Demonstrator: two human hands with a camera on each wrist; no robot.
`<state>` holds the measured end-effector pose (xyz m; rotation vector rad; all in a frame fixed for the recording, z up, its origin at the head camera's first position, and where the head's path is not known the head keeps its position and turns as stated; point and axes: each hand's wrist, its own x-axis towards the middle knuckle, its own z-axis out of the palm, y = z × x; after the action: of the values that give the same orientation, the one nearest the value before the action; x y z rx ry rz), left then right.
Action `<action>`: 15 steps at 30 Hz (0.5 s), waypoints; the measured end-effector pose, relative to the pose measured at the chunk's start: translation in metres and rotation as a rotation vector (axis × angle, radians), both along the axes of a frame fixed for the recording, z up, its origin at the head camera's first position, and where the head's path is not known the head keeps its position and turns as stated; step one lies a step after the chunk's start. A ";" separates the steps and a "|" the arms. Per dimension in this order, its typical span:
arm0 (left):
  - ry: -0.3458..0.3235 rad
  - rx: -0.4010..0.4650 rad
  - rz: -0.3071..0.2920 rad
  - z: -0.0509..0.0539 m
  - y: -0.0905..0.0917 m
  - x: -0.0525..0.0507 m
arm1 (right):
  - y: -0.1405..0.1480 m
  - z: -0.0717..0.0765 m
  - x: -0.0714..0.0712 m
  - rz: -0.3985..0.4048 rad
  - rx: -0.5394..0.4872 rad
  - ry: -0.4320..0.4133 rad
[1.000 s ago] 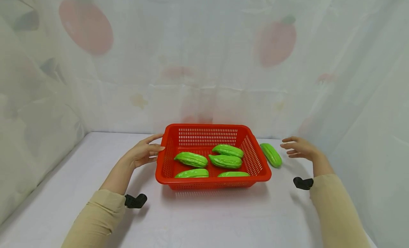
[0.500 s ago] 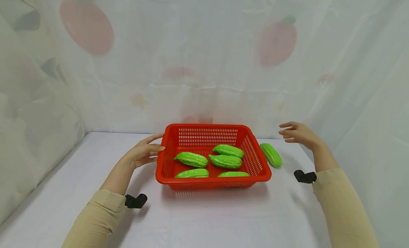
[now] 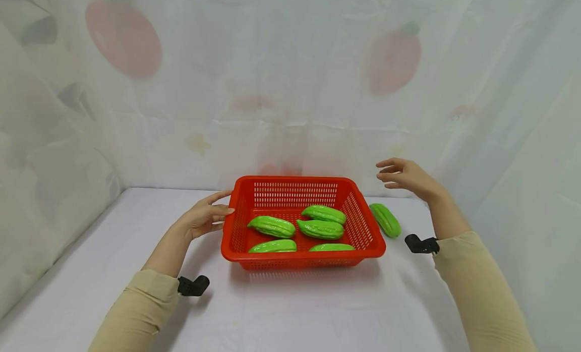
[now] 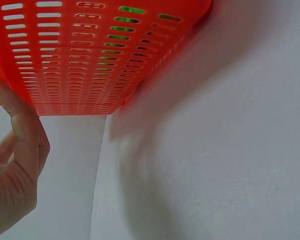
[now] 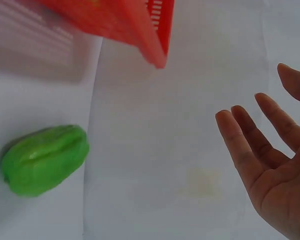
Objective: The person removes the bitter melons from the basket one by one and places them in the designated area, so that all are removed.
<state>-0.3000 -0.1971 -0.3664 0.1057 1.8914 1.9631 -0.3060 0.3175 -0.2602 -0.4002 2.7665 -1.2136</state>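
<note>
A red plastic basket [image 3: 303, 259] with slotted walls stands mid-table in the head view. Several green ridged gourds [image 3: 271, 226] lie inside it, the front ones partly hidden by its near rim. My left hand [image 3: 202, 217] grips the basket's left rim, thumb on top and fingers beneath; the left wrist view shows the hand [image 4: 22, 145] at the slotted wall [image 4: 80, 60]. One more gourd [image 3: 385, 220] lies on the table just right of the basket. Above and behind that gourd hovers my right hand [image 3: 406, 177], fingers loosely extended and holding nothing. In the right wrist view, the gourd [image 5: 46, 159] is apart from the hand.
A white cloth covers the table [image 3: 290, 311]. Behind it hangs a pale curtain [image 3: 290, 90] printed with fruit, close to the basket's far side. More curtain [image 3: 41, 155] flanks the table at the left and right. Black wrist cameras [image 3: 193, 286] stick out from both sleeves.
My right hand has risen from beside the loose gourd, then shifted left toward the basket. The left hand, the basket and the gourds have stayed in place.
</note>
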 end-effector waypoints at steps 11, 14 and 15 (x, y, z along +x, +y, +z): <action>0.002 0.009 -0.007 -0.001 0.001 0.000 | -0.040 0.003 -0.007 0.086 -0.040 0.030; 0.001 0.012 -0.004 -0.001 0.001 0.000 | -0.050 0.001 -0.011 0.112 -0.050 0.037; 0.001 0.011 -0.004 -0.001 0.001 0.000 | -0.053 0.000 -0.012 0.120 -0.055 0.038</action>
<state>-0.3003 -0.1962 -0.3671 0.1138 1.8802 1.9717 -0.3180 0.2643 -0.2598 -0.5918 2.7008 -1.2680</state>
